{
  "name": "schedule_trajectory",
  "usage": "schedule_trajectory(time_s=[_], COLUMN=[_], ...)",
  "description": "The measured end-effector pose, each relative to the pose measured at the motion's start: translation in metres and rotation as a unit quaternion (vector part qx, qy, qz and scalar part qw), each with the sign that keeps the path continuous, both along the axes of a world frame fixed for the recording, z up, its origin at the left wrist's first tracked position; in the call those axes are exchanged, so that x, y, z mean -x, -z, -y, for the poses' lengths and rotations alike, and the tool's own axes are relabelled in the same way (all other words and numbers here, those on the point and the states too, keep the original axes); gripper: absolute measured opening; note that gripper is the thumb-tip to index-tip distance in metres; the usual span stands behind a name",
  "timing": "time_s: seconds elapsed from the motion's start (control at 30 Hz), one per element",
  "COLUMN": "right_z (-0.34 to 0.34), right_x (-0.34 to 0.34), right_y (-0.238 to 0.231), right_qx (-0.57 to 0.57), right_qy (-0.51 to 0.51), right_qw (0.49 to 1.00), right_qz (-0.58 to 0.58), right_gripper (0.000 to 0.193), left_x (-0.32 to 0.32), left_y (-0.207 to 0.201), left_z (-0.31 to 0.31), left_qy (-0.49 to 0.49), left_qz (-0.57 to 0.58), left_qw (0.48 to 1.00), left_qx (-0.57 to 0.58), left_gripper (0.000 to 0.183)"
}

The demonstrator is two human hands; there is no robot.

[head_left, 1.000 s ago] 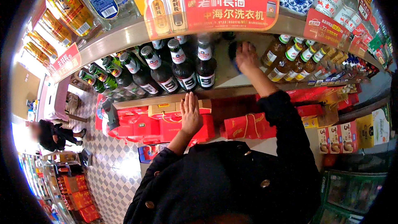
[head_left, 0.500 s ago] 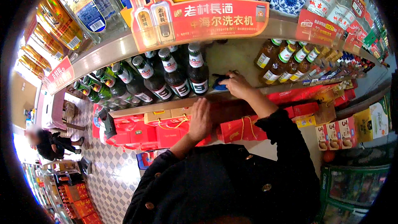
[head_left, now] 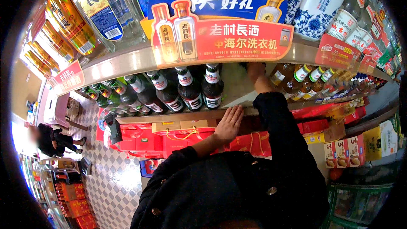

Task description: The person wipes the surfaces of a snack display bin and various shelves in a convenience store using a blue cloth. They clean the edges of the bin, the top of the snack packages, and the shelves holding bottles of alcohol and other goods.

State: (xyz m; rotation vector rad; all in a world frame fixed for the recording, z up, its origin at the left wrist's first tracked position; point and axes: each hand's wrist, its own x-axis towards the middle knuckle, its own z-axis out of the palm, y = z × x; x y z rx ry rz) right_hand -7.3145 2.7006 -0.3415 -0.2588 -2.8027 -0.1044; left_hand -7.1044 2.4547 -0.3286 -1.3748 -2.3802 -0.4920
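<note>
My right hand reaches deep into the bare gap of the lower shelf, partly hidden under the upper shelf's edge. A small dark bit of the blue cloth shows beside it; the fingers gripping it are mostly out of sight. Flat against the shelf's front edge lies my left hand, fingers stretched out and holding nothing. Dark green beer bottles stand in rows just left of the gap. On its right are brown bottles with green-and-white neck labels.
A red and blue promotional sign overhangs the gap from the upper shelf, which carries glass liquor bottles. Red gift boxes sit below. Another person stands far left on the checkered floor.
My right hand has moved deeper into the gap with the blue cloth, under the upper shelf. My left hand has slid rightward along the shelf edge. The view has shifted slightly.
</note>
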Motion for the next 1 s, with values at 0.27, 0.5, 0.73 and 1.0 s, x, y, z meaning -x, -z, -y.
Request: schedule_trajectory(time_s=[0.27, 0.5, 0.73, 1.0], right_z=[0.009, -0.003, -0.002, 0.028], right_x=[0.024, 0.034, 0.031, -0.008], right_y=[-0.028, -0.037, -0.039, -0.038], right_qx=[0.040, 0.046, 0.048, 0.052], right_qy=[-0.012, 0.012, 0.018, -0.021], right_qw=[0.997, 0.998, 0.998, 0.998], right_qz=[-0.058, -0.049, -0.047, -0.017], right_gripper=[0.043, 0.044, 0.044, 0.045], left_x=[0.003, 0.002, 0.002, 0.001], left_y=[0.003, -0.007, -0.005, -0.003], left_z=[0.009, 0.010, 0.013, 0.010], left_qy=[-0.014, -0.002, 0.003, -0.010], left_qz=[0.003, 0.003, 0.025, 0.009], left_qw=[0.999, 0.999, 0.998, 0.998], left_qx=[0.032, 0.039, 0.061, 0.056], left_gripper=[0.056, 0.049, 0.056, 0.054])
